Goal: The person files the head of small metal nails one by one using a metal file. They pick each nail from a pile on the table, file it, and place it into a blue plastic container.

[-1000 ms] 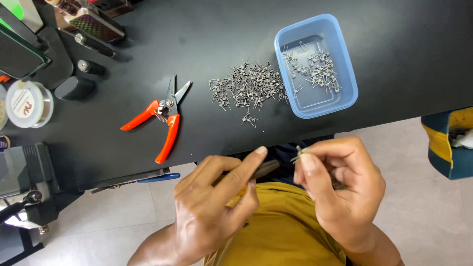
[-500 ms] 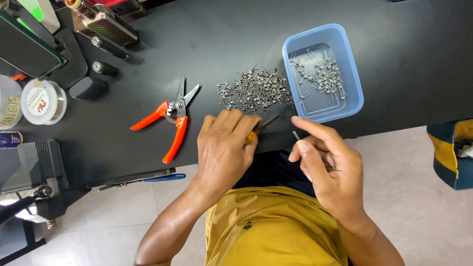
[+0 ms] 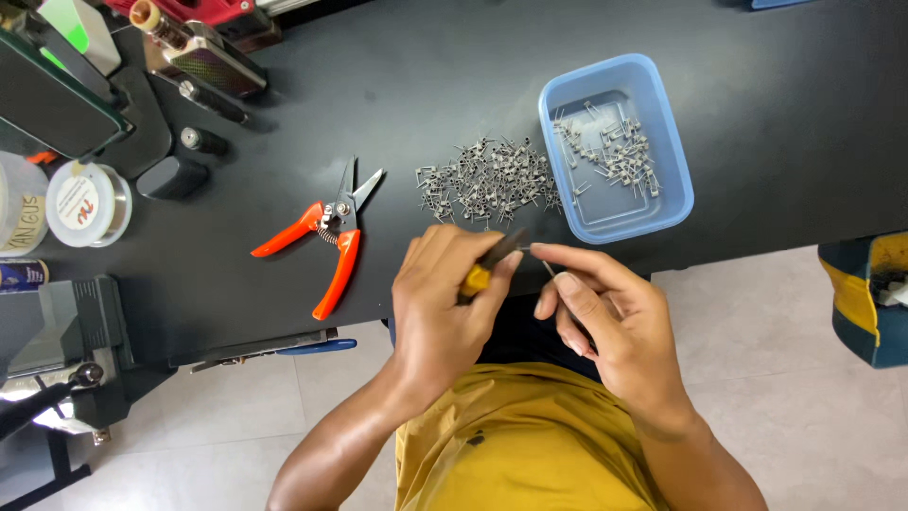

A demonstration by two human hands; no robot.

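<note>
My left hand (image 3: 445, 303) grips a small tool with a yellow handle (image 3: 476, 277) and a dark tip that points right. My right hand (image 3: 601, 317) pinches a tiny metal coil (image 3: 547, 267) by its wire leg, right at the tool's tip. Both hands hover over the front edge of the black table (image 3: 426, 95). Just beyond them lies a loose pile of small metal coils (image 3: 487, 180). To its right stands a blue plastic tray (image 3: 662, 132) with several more coils inside.
Orange-handled cutters (image 3: 326, 232) lie open to the left of the pile. A wire spool (image 3: 87, 203), small dark cylinders (image 3: 203, 142) and boxy devices (image 3: 203, 57) crowd the far left. A vise-like clamp (image 3: 76, 331) sits at the left table edge.
Both hands have come up from my lap to the table's front edge. The tool tip and the pinched coil now meet between the hands.
</note>
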